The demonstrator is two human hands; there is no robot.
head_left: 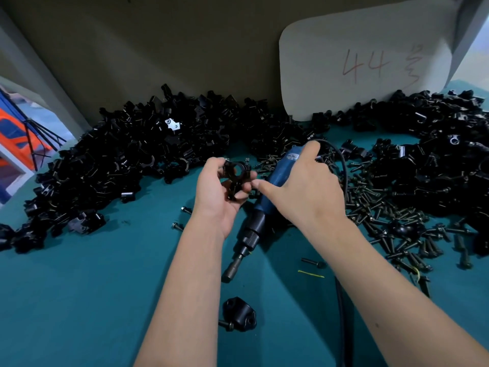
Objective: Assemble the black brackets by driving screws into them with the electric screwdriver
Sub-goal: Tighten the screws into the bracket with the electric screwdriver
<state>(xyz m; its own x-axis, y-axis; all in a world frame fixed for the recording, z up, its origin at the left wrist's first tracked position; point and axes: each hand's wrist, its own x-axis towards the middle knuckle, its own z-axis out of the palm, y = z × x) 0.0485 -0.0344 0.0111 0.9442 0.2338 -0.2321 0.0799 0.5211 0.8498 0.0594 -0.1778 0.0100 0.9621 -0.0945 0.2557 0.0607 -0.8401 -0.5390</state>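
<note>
My left hand (219, 192) grips a black bracket (236, 173) with a round hole and two screws standing in its top. My right hand (304, 186) lies over the blue electric screwdriver (264, 205), fingers curled round its body, thumb reaching toward the bracket. The screwdriver lies on the teal table, its bit tip (229, 272) pointing toward me. A single bracket half (239, 312) with a screw beside it lies near the front.
A large heap of black brackets (119, 165) fills the left and back, and another heap (436, 154) the right. Loose screws (391, 215) spread at the right. A white card (365, 67) marked 44 leans against the back wall. The black cable (341, 313) runs toward me.
</note>
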